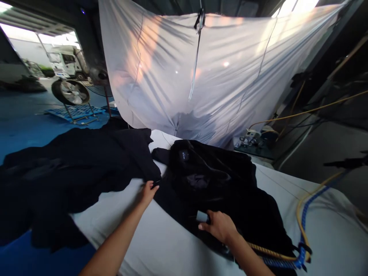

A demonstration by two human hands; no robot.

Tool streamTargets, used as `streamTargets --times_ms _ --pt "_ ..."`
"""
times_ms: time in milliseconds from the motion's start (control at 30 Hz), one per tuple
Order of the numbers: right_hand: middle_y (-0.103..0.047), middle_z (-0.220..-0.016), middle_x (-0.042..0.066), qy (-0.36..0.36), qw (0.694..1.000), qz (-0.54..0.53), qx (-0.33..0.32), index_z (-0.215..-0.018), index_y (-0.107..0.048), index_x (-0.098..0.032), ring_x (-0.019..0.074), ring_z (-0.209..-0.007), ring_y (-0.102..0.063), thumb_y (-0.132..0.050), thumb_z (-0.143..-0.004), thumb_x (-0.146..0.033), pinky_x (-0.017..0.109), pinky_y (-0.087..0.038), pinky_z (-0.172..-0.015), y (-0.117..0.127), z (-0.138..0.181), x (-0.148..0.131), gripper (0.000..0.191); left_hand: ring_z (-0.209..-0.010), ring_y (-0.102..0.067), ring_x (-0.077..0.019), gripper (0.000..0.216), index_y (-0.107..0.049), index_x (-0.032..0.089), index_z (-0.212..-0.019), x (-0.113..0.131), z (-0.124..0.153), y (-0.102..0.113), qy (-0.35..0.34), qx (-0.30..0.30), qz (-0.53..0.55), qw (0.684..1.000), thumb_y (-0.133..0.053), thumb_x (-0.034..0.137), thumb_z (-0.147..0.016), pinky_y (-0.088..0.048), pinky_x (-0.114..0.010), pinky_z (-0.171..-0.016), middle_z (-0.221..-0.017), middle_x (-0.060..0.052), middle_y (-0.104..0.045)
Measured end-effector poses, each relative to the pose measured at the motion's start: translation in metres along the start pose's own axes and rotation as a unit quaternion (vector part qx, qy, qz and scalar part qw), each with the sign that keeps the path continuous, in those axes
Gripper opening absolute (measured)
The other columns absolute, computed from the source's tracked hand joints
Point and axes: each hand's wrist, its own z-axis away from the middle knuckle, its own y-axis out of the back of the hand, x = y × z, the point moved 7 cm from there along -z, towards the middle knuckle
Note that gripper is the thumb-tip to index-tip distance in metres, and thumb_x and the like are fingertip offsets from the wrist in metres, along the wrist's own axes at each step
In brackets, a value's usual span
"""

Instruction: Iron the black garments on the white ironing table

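Observation:
A black garment (235, 199) lies spread on a white-covered table (175, 237), with its lining and a small neck label (184, 155) facing up. My left hand (148, 194) is closed at the garment's left edge, pinching dark cloth between thumb and fingers. Wrapped around the handle of a steam iron (202, 217), my right hand (221, 226) is over the garment's lower part. The iron's light grey end shows past my fingers; much of its dark body is hidden by the hand and blends into the cloth.
More dark garments (86, 161) are heaped at the left, hanging over the table edge. Yellow and blue hoses (301, 214) run along the right side. Behind the table hangs a white sheet (224, 69). A round fan (71, 92) stands on the blue floor at far left.

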Motion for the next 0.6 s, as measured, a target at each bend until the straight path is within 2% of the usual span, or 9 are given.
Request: streamTargets --times_ms 100,200,333,433,500,533,567,600 --pt "-0.067 -0.081 0.007 -0.012 1.000 0.003 0.001 -0.087 -0.061 -0.021 0.0258 -0.079 -0.062 -0.048 -0.069 -0.062 0.029 -0.040 -0.063 0.002 -0.016 -0.023 0.047 -0.077 -0.061 -0.0181 0.036 -0.055 0.012 -0.091 0.002 -0.021 -0.017 -0.001 -0.067 0.020 0.998 -0.066 0.030 -0.062 -0.047 -0.029 -0.069 -0.081 -0.006 -0.065" --pt "-0.067 -0.079 0.006 -0.017 1.000 0.013 -0.003 -0.086 -0.061 -0.022 0.0251 -0.077 -0.062 -0.049 -0.067 -0.063 0.028 -0.038 -0.061 0.004 -0.029 -0.044 0.047 -0.072 -0.061 -0.0160 0.023 -0.058 0.016 -0.080 0.000 -0.019 -0.025 -0.026 -0.143 0.035 0.989 -0.065 0.026 -0.061 -0.045 -0.026 -0.067 -0.071 0.000 -0.065" --pt "-0.066 -0.077 0.006 -0.033 0.999 0.033 -0.015 -0.086 -0.062 -0.022 0.0251 -0.075 -0.061 -0.046 -0.066 -0.069 0.027 -0.037 -0.059 0.004 -0.037 -0.059 0.053 -0.088 -0.059 -0.0181 0.023 -0.056 0.019 -0.093 -0.016 -0.002 -0.011 -0.058 -0.173 0.008 0.983 -0.055 0.024 -0.070 -0.042 -0.028 -0.076 -0.090 -0.004 -0.065" --pt "-0.067 -0.082 0.007 -0.044 0.998 0.032 -0.033 -0.092 -0.062 -0.022 0.0247 -0.078 -0.061 -0.045 -0.066 -0.070 0.027 -0.038 -0.062 0.002 -0.038 -0.063 0.058 -0.092 -0.058 -0.0190 0.027 -0.055 0.019 -0.091 -0.015 -0.005 -0.002 -0.055 -0.216 0.022 0.975 -0.060 0.023 -0.065 -0.042 -0.028 -0.078 -0.092 -0.004 -0.064" --pt "-0.067 -0.085 0.007 -0.048 0.998 0.034 -0.037 -0.097 -0.061 -0.022 0.0252 -0.082 -0.061 -0.045 -0.066 -0.070 0.027 -0.038 -0.065 0.002 -0.037 -0.064 0.059 -0.084 -0.059 -0.0190 0.026 -0.056 0.018 -0.081 -0.003 -0.016 -0.003 -0.030 -0.272 0.077 0.959 -0.064 0.031 -0.060 -0.043 -0.028 -0.074 -0.081 -0.002 -0.065" --pt "-0.067 -0.085 0.007 -0.050 0.997 0.037 -0.039 -0.098 -0.061 -0.023 0.0255 -0.082 -0.061 -0.045 -0.066 -0.070 0.027 -0.038 -0.064 0.003 -0.037 -0.065 0.060 -0.079 -0.059 -0.0188 0.027 -0.056 0.018 -0.076 0.003 -0.021 -0.007 0.007 -0.312 0.113 0.943 -0.064 0.038 -0.059 -0.044 -0.028 -0.071 -0.075 -0.001 -0.064" --pt "-0.067 -0.084 0.007 -0.052 0.997 0.039 -0.040 -0.097 -0.061 -0.023 0.0257 -0.082 -0.061 -0.045 -0.066 -0.071 0.027 -0.038 -0.064 0.003 -0.038 -0.066 0.060 -0.074 -0.060 -0.0188 0.032 -0.056 0.018 -0.071 0.007 -0.024 -0.013 0.061 -0.361 0.148 0.919 -0.061 0.047 -0.059 -0.045 -0.028 -0.067 -0.069 -0.001 -0.063" --pt "-0.067 -0.083 0.007 -0.054 0.997 0.040 -0.042 -0.096 -0.062 -0.023 0.0256 -0.080 -0.061 -0.044 -0.065 -0.071 0.027 -0.038 -0.063 0.003 -0.038 -0.067 0.060 -0.070 -0.060 -0.0190 0.039 -0.057 0.018 -0.068 0.011 -0.022 -0.022 0.125 -0.419 0.178 0.882 -0.057 0.056 -0.060 -0.046 -0.029 -0.064 -0.066 -0.001 -0.063"
